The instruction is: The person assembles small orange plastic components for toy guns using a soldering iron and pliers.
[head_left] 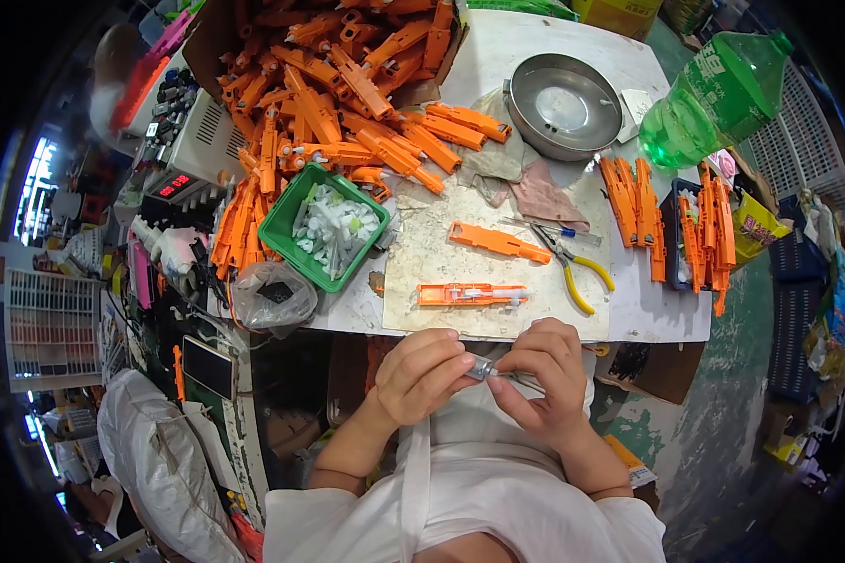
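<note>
Just off the table's near edge, a small grey cylindrical part is pinched in the fingers of my left hand. My right hand has thumb and forefinger closed at the part's right end, with a thin pale piece partly hidden under the fingers. Beyond my hands lies an open orange plastic housing with light-coloured inner parts showing. Farther back rests an orange housing half, smooth side up. Yellow-handled pliers lie to its right, beside a thin screwdriver.
Orange housings spill from a box at the back left. A green bin holds small white parts. A metal bowl and green bottle stand at the back right. Grouped orange pieces lie by the right edge.
</note>
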A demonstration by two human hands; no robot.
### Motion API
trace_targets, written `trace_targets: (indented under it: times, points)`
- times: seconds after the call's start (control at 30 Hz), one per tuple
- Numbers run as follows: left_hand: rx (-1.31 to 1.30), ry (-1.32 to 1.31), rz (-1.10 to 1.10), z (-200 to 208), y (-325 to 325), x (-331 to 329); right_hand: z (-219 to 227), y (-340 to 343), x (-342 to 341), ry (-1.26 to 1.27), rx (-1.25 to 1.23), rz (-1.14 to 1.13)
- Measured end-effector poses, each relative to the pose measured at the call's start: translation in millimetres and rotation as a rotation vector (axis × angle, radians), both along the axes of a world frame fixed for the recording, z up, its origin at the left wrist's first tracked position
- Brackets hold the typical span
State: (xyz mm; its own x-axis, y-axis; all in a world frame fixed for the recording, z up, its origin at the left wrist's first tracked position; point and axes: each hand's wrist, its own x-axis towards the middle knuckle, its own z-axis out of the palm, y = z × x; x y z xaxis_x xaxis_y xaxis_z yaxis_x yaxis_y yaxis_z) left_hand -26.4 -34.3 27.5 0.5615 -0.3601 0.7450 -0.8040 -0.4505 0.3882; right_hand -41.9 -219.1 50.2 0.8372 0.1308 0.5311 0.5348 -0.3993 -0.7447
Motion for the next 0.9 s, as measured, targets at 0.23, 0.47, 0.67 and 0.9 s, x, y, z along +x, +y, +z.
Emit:
trace_targets:
  times: [0.23,0.47,0.67,0.9]
  points:
    - [0.067,-0.010,-0.034,-1,-1,2,-8,-2,1,0.097,-0.029,0.049]
    - [0.114,0.091,0.005,-8,-3,-6,-16,5,0,0.193,-0.045,0.027]
    - [0.201,0.069,-0.006,-8,2,-3,-23,2,1,0.229,-0.171,0.065]
    - [0.251,0.173,-0.022,-3,13,8,-24,10,15,0.060,-0.180,0.013]
